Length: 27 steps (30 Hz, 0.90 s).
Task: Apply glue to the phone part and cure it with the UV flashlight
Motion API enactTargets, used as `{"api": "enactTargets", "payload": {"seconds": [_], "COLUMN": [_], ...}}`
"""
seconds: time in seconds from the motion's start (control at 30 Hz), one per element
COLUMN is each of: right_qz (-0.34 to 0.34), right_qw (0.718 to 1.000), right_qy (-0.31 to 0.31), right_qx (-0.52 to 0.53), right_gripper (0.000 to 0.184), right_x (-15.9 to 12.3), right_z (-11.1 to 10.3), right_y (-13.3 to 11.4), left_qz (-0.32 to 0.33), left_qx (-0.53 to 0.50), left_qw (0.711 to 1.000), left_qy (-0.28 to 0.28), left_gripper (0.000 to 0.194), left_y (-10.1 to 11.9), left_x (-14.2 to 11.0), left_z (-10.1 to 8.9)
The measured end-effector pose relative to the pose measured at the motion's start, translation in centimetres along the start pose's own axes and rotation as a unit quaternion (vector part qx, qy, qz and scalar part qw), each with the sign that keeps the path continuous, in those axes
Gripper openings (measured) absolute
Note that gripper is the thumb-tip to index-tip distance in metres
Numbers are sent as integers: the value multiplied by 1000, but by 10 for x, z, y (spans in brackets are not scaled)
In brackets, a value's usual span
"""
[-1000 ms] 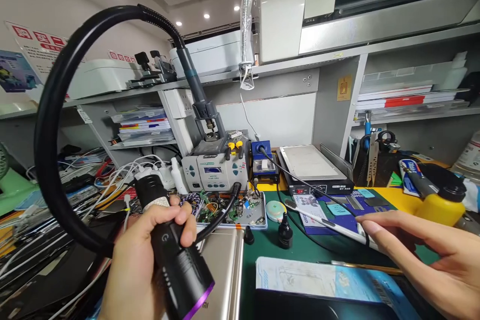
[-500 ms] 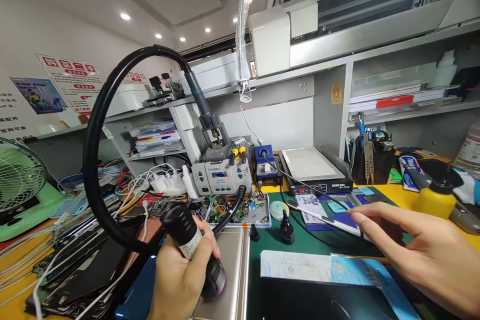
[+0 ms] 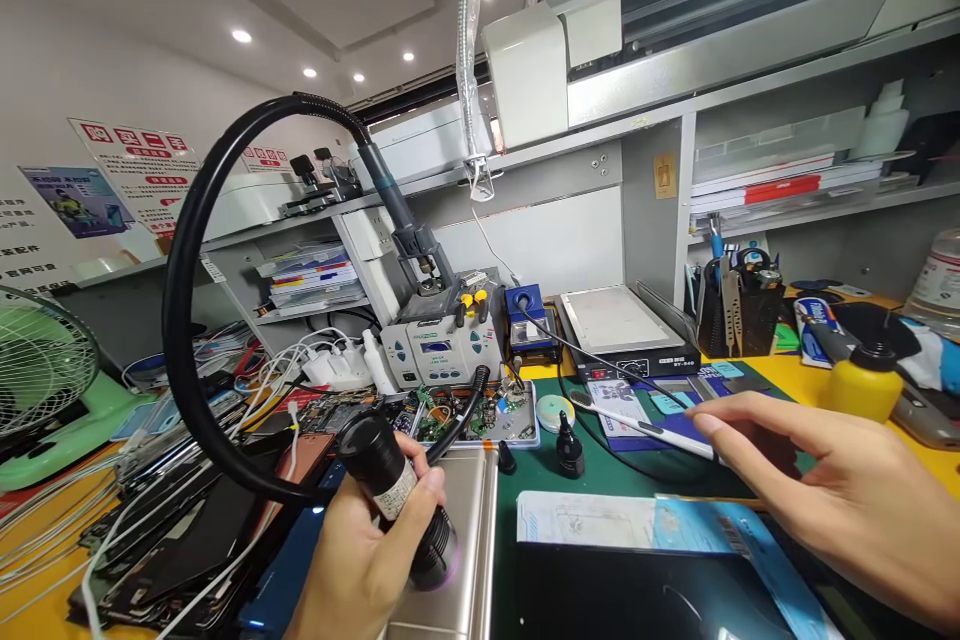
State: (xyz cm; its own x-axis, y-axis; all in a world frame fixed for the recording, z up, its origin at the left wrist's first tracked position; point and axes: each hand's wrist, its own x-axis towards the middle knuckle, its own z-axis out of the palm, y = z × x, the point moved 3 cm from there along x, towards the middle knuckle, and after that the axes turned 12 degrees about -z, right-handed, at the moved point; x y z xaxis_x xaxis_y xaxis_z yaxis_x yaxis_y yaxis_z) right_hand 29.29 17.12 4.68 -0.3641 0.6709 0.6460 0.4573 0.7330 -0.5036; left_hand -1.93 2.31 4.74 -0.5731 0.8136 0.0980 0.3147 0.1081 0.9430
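My left hand (image 3: 360,565) grips a black cylindrical torch-like tool (image 3: 397,495) with a white label, its purple-lit end pointing down at a gold phone back (image 3: 457,560). A thick black hose (image 3: 187,300) loops above my hand. Its other end is a handle resting in the holder of a grey rework station (image 3: 442,345). My right hand (image 3: 832,500) hovers flat over the green mat (image 3: 622,475) with fingers spread. Its fingertips are at the end of a white pen-shaped tool (image 3: 645,425) lying on the mat. No grasp on it is visible.
A tray of circuit boards (image 3: 465,415), a small black bottle (image 3: 570,450), a heating plate (image 3: 622,330), a yellow bottle (image 3: 862,385) and a tool holder (image 3: 739,305) stand behind. A green fan (image 3: 45,390), cables and stacked phones (image 3: 172,530) fill the left. A dark screen (image 3: 645,600) and blue-white paper (image 3: 660,525) lie in front.
My left hand lowered the black tool from in front of the camera onto the gold phone back, lit end down. My right hand stayed by the white pen.
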Motion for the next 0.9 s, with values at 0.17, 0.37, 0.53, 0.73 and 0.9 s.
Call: {"api": "enactTargets", "payload": {"seconds": [0.17,0.37,0.53,0.73,0.9], "right_qz": [13,-12,-10,-3,-2], "right_qw": [1000,999,998,997,997], "right_qy": [-25,-50,-56,-73,-72], "right_qx": [1,-3,-4,-2,-1], "right_gripper": [40,36,38,36,37], "right_x": [1,4,5,5,4], "right_z": [-3,-6,-7,-6,-6], "right_y": [-4,-1,-2,0,1], "left_qz": [-17,-5,-26,-31,-26], "left_qx": [8,28,47,57,107], "left_qw": [999,998,998,997,993], "left_qy": [-39,-60,-32,-38,-47], "left_gripper": [38,37,46,44,41], "left_y": [6,6,2,6,7], "left_x": [-4,-1,2,4,4], "left_z": [-10,-20,-30,-37,-37]}}
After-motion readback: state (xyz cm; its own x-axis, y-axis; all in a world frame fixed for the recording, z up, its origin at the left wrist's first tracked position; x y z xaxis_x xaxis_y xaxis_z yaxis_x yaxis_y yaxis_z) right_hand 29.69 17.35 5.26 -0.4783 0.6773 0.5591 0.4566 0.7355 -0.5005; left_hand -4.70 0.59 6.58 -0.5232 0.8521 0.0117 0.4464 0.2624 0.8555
